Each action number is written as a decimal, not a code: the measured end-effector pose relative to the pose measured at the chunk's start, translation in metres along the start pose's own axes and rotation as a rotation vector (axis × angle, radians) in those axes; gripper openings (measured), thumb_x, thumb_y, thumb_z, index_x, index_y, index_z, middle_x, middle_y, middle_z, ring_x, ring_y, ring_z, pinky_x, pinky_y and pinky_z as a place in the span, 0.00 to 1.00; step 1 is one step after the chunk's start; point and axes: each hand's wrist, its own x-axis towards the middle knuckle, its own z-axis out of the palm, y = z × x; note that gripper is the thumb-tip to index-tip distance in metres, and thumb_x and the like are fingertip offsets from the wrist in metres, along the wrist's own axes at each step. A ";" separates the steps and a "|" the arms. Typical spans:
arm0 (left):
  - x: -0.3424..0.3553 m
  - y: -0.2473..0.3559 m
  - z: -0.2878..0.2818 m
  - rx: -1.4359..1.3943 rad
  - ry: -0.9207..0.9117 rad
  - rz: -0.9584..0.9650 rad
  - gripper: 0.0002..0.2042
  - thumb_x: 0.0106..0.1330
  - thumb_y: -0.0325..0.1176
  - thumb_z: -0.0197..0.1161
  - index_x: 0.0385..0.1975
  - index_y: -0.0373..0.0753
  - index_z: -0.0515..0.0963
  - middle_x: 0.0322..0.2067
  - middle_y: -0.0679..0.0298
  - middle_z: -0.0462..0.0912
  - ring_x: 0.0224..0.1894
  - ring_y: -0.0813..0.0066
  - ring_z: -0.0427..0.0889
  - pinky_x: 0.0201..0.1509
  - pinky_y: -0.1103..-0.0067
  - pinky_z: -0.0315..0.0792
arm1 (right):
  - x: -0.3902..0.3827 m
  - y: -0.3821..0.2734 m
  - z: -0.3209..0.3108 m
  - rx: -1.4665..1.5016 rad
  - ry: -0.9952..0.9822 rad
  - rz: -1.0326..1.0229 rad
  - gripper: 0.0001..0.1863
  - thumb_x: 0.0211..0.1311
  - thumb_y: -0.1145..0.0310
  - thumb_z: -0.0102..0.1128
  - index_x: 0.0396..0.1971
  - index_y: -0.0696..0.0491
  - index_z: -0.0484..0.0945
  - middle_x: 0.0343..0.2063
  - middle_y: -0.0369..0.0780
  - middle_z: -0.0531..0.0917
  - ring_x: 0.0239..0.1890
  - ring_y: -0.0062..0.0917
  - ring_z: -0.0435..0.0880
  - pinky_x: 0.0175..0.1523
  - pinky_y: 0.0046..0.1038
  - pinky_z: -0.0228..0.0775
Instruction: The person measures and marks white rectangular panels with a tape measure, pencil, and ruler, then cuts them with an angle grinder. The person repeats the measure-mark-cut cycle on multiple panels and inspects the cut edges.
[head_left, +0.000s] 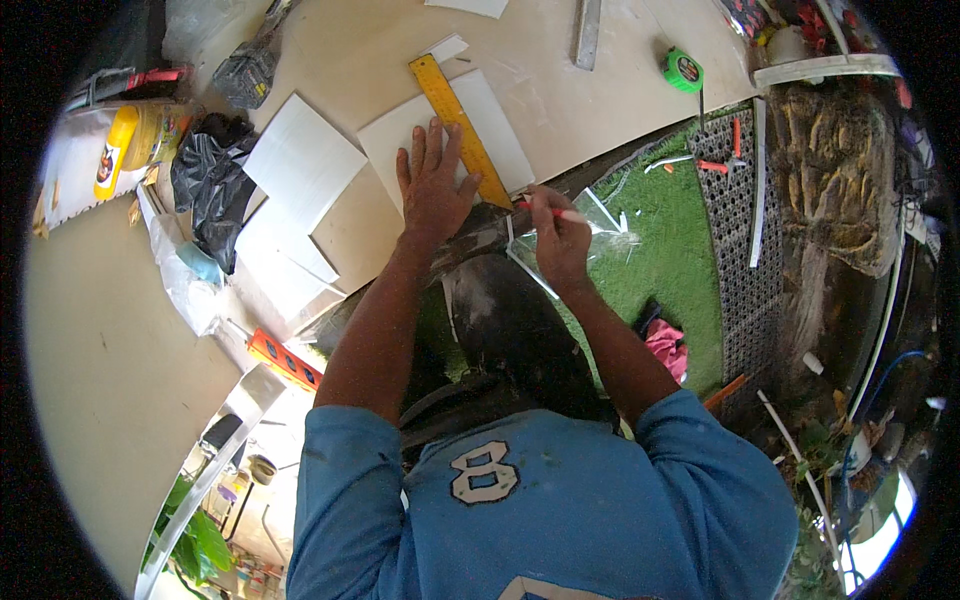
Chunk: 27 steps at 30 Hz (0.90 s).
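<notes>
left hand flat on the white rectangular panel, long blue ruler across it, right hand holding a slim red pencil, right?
No: the head view shows a long yellow ruler, not blue, across the white rectangular panel; the rest is right.

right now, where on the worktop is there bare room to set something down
A bare patch of worktop lies between the white sheet under the yellow ruler and the green tape measure, nearer than the metal bar. It's crowded left of the left hand: more white sheets, a black bag.

Makeshift workshop, yellow ruler (468,130) and white panels (491,115) on a counter (610,110), green tape measure (684,71), orange power strip (283,358)
</notes>
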 end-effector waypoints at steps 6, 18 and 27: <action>0.002 0.002 -0.005 0.010 -0.014 -0.007 0.43 0.72 0.50 0.69 0.85 0.55 0.56 0.86 0.56 0.50 0.87 0.50 0.45 0.87 0.46 0.36 | 0.092 -0.007 0.037 -0.191 -0.143 -0.285 0.09 0.75 0.77 0.66 0.50 0.60 0.89 0.46 0.40 0.89 0.46 0.21 0.87 0.51 0.25 0.80; 0.005 0.000 -0.006 0.063 -0.035 0.014 0.45 0.70 0.50 0.71 0.85 0.55 0.56 0.84 0.55 0.53 0.86 0.48 0.48 0.85 0.43 0.41 | 0.179 0.016 0.092 -0.269 -0.178 -0.467 0.13 0.64 0.71 0.72 0.49 0.50 0.91 0.46 0.43 0.93 0.49 0.32 0.93 0.55 0.34 0.86; 0.007 -0.006 -0.001 0.099 -0.067 0.018 0.47 0.70 0.52 0.71 0.86 0.57 0.52 0.86 0.56 0.49 0.86 0.46 0.47 0.84 0.40 0.40 | 0.173 0.015 0.082 -0.476 -0.255 -0.600 0.12 0.69 0.74 0.71 0.50 0.55 0.90 0.45 0.45 0.93 0.47 0.33 0.93 0.55 0.32 0.84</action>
